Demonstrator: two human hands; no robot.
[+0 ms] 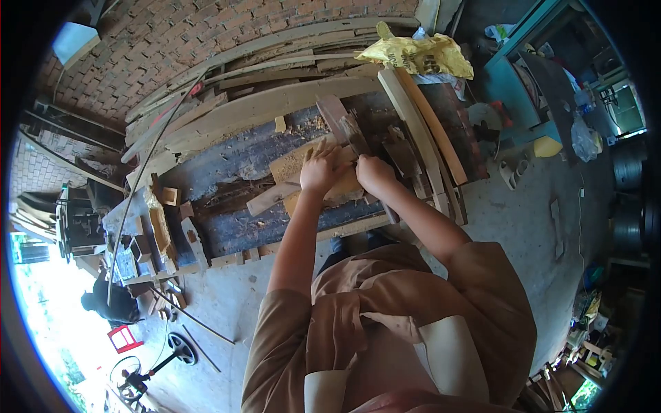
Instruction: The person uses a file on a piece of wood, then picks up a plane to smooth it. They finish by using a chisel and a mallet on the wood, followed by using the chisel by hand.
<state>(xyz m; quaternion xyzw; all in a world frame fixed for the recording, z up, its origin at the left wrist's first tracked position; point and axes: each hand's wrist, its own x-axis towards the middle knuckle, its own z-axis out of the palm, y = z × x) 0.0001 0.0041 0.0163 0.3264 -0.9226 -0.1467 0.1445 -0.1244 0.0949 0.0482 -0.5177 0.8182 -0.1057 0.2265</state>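
Note:
My left hand (320,168) lies with fingers spread over a narrow wooden strip (272,198), pressing it down. The strip rests across a lighter board (288,164) strewn with shavings. Close by on the right, my right hand (374,175) is closed in a fist at the strip's far end. Whatever is inside that fist is too small and covered to name. Beyond both hands lie a reddish-brown wood piece (332,115) and a rough dark wood piece (354,134). All this sits on a dark, worn workbench (234,230).
Long pale planks (413,131) lie across the bench's right side, with a yellow sack (420,56) behind. Offcuts (170,196) and a thin rod (155,151) are at the left. Stacked boards (275,72) line the brick wall. A red stool (124,339) stands on the floor.

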